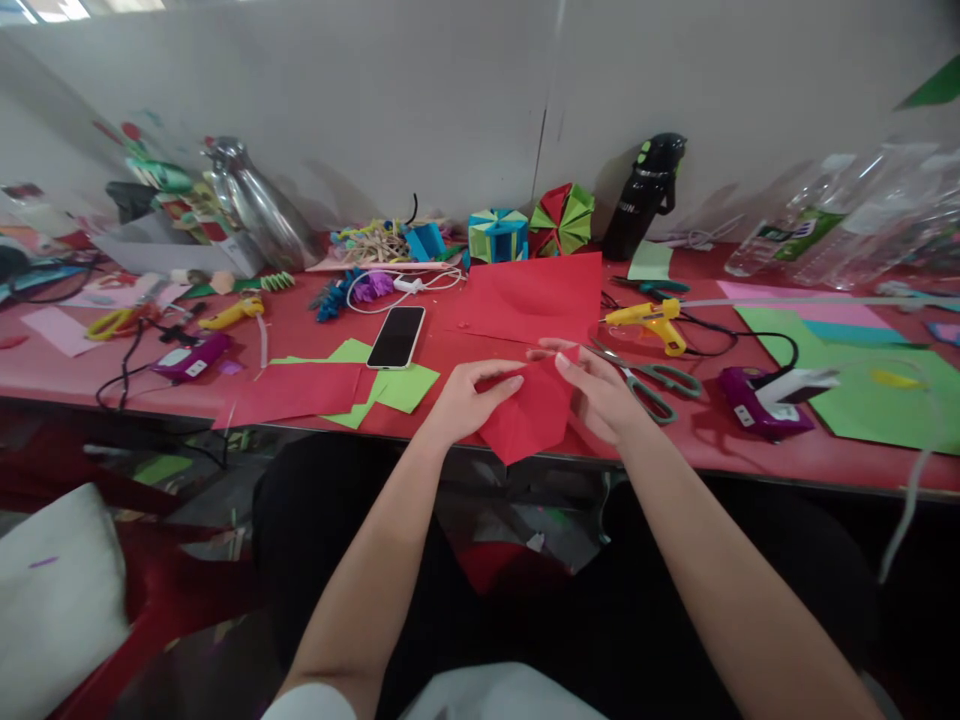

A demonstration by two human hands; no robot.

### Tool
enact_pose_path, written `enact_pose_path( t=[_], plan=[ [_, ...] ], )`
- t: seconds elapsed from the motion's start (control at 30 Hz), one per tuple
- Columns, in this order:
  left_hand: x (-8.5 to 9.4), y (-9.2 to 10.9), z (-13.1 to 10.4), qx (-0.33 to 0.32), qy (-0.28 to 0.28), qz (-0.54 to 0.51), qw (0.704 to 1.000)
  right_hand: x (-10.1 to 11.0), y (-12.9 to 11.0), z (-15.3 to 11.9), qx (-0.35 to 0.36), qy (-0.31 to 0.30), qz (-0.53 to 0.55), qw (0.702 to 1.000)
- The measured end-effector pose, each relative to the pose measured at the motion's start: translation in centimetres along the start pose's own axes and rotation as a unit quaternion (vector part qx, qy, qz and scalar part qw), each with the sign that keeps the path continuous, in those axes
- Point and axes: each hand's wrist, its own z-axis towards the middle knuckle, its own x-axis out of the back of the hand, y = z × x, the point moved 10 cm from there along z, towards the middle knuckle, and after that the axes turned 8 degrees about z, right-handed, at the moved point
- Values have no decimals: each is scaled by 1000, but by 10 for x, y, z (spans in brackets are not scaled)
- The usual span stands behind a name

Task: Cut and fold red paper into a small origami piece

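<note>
A piece of red paper (529,415) with creases in it is held between my two hands at the table's front edge. My left hand (474,398) grips its left side, thumb on top. On the upper right side, my right hand (592,385) pinches the paper between thumb and fingers. Just behind lies a larger red sheet (536,295) on the red table. Green-handled scissors (664,385) rest right beside my right hand. Left of my left hand are green paper pieces (409,387) and a red sheet (300,390), with a phone (397,336) above them.
Yellow glue guns (649,322) lie on both sides, near purple boxes (757,405) with cables. Folded-paper shapes (498,236), a black bottle (645,195), a metal jug (259,205) and plastic bottles (847,225) line the wall. A red chair (176,590) with a white cushion stands lower left.
</note>
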Motion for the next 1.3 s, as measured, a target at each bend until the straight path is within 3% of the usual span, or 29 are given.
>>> enact_pose_path(
  t=[0.2, 0.43, 0.6, 0.7, 0.83, 0.97, 1.13, 1.3],
  plan=[
    [27, -5, 1, 3, 62, 46, 997, 28, -12, 6, 37, 63, -78, 994],
    [29, -7, 2, 14, 84, 21, 996, 39, -29, 7, 129, 103, -280, 946],
    [25, -16, 3, 34, 109, 14, 993, 23, -45, -6, 217, 113, -402, 883],
    [24, -23, 3, 50, 120, 35, 991, 5, -54, -16, 270, 94, -431, 856],
    [21, -29, 4, 65, 116, 35, 991, -23, -71, -35, 361, 73, -477, 798],
    [21, -23, 3, 49, 134, 7, 990, -45, -61, -40, 329, -23, -481, 812],
    [18, -10, 0, 28, 148, -21, 988, -38, -56, -39, 310, 16, -550, 775],
    [14, 2, -1, 5, 147, -34, 989, -46, -50, -39, 326, -8, -577, 749]
  ],
)
